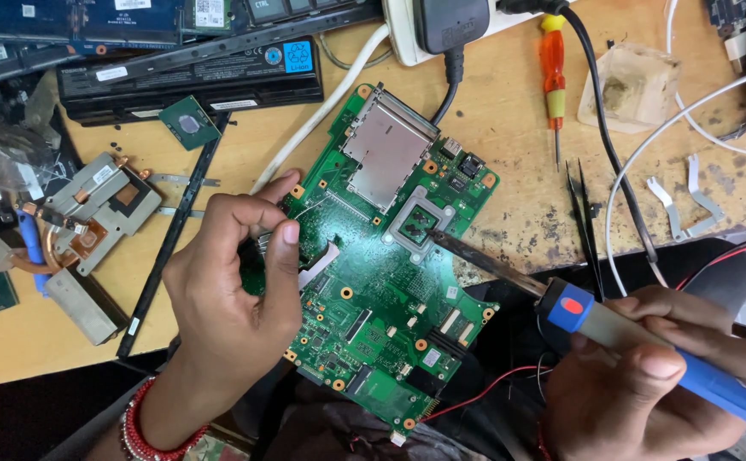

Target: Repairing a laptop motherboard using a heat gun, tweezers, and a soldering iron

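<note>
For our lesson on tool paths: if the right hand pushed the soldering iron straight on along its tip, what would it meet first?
The right hand aims the soldering iron up-left; its tip would probably first meet the grey socket frame on the green motherboard, though its height above it is unclear.

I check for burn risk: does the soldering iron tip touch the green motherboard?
Touching: the head view shows the soldering iron tip resting on the green motherboard beside its socket.

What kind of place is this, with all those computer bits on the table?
Probably an electronics repair bench. A green circuit board lies on the wooden table, the right hand holds a soldering iron over it, and a laptop battery and screwdriver lie nearby.
</note>
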